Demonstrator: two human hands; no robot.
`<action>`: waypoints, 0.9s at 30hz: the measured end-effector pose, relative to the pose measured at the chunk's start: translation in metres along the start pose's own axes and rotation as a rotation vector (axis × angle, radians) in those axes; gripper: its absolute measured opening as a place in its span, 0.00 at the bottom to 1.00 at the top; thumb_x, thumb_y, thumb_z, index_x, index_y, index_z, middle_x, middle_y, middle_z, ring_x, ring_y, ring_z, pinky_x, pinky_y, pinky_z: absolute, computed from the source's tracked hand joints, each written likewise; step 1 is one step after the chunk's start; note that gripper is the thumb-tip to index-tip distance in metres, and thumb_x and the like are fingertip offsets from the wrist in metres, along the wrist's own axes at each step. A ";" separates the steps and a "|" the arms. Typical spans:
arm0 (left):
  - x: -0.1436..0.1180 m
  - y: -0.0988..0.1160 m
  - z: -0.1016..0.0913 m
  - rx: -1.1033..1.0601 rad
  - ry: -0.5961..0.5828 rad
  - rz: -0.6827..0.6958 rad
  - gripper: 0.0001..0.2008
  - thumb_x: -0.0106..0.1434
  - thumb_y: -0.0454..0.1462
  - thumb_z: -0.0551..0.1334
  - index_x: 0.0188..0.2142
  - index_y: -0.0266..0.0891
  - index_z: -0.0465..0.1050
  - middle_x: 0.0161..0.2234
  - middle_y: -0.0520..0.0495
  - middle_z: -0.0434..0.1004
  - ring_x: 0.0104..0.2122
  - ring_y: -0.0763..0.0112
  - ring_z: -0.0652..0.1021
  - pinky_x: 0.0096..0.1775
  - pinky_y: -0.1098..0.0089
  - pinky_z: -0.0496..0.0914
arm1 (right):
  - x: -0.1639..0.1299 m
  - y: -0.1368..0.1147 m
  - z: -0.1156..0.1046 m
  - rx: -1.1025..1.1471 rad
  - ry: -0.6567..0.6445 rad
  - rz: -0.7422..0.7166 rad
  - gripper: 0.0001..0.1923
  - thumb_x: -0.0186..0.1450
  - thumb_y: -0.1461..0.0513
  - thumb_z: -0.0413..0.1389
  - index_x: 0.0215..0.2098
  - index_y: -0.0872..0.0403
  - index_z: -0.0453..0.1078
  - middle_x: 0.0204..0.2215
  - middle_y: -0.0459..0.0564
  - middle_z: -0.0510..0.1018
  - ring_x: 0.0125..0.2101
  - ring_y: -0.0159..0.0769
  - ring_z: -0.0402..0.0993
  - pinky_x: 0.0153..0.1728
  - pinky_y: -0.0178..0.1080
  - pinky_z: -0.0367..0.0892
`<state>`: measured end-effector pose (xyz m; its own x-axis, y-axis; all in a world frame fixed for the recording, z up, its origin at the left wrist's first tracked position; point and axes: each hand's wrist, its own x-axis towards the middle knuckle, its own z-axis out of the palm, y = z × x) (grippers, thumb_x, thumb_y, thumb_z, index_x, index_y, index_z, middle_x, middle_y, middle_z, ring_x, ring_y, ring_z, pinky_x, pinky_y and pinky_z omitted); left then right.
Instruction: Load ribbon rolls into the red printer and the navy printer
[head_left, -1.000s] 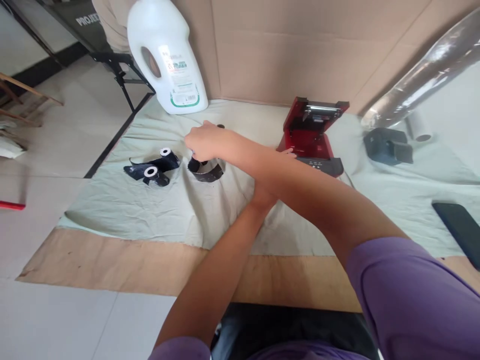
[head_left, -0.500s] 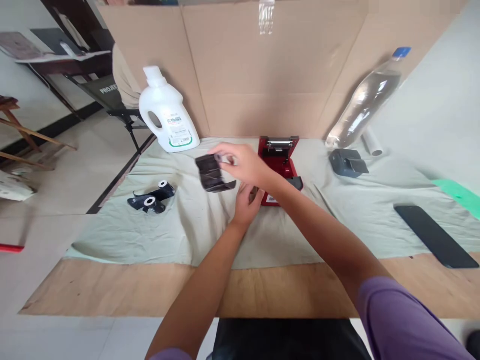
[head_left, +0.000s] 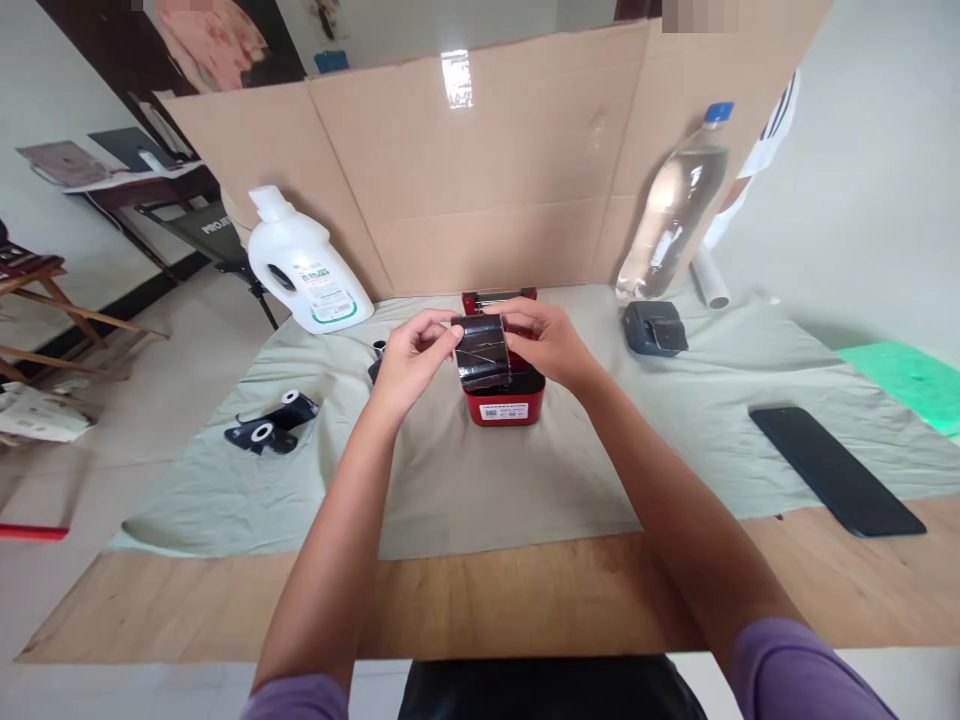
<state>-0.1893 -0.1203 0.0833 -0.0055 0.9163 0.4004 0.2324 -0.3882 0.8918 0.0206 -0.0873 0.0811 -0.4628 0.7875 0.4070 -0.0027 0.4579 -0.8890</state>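
My left hand and my right hand hold a glossy black film ribbon by its two sides, fingertips pinching its upper edges. It spans the gap between them, with pale creases across its face. Right below and behind it stands a small red printer-like machine, lid raised, a white label on its front; the ribbon and my right fingers hide much of its inside. Behind my left hand, a dark roll shows only in part. Farther left lie black ribbon rolls with white cores.
A white jug and a liquid-filled clear bottle lean on the cardboard screen. To the right are a dark grey device, a white tube, a black phone and a green sheet.
My right hand has brought the black ribbon rightward, over the red machine. My left hand has come up from beside the machine and taken the ribbon's left side. The view has shifted too.
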 end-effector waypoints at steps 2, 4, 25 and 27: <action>0.006 0.003 0.003 0.002 -0.021 -0.014 0.14 0.58 0.46 0.69 0.40 0.41 0.79 0.22 0.54 0.71 0.24 0.73 0.72 0.31 0.72 0.67 | 0.001 0.000 -0.009 0.023 -0.017 0.030 0.17 0.65 0.55 0.59 0.52 0.46 0.75 0.40 0.47 0.82 0.43 0.39 0.78 0.46 0.44 0.73; 0.008 -0.001 0.008 -0.028 -0.019 -0.042 0.14 0.57 0.45 0.70 0.39 0.41 0.79 0.22 0.54 0.71 0.24 0.74 0.71 0.30 0.72 0.67 | 0.002 -0.001 -0.018 -0.001 -0.033 0.064 0.16 0.65 0.53 0.59 0.50 0.47 0.77 0.39 0.47 0.82 0.41 0.40 0.78 0.43 0.44 0.73; -0.018 0.020 0.012 0.002 -0.445 -0.374 0.37 0.57 0.38 0.69 0.65 0.45 0.64 0.38 0.44 0.82 0.33 0.66 0.80 0.30 0.71 0.70 | 0.012 0.036 -0.023 -0.457 0.049 0.342 0.12 0.56 0.61 0.62 0.40 0.51 0.80 0.35 0.47 0.80 0.36 0.38 0.73 0.41 0.41 0.68; -0.016 0.015 0.012 0.058 -0.450 -0.349 0.32 0.57 0.39 0.68 0.62 0.45 0.69 0.39 0.44 0.82 0.35 0.65 0.80 0.31 0.71 0.70 | 0.014 0.043 -0.022 -0.489 0.079 0.343 0.13 0.57 0.61 0.62 0.41 0.51 0.80 0.35 0.47 0.81 0.37 0.38 0.74 0.43 0.42 0.68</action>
<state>-0.1743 -0.1396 0.0875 0.3203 0.9456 -0.0567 0.3439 -0.0603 0.9371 0.0337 -0.0471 0.0532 -0.2977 0.9435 0.1456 0.5513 0.2944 -0.7807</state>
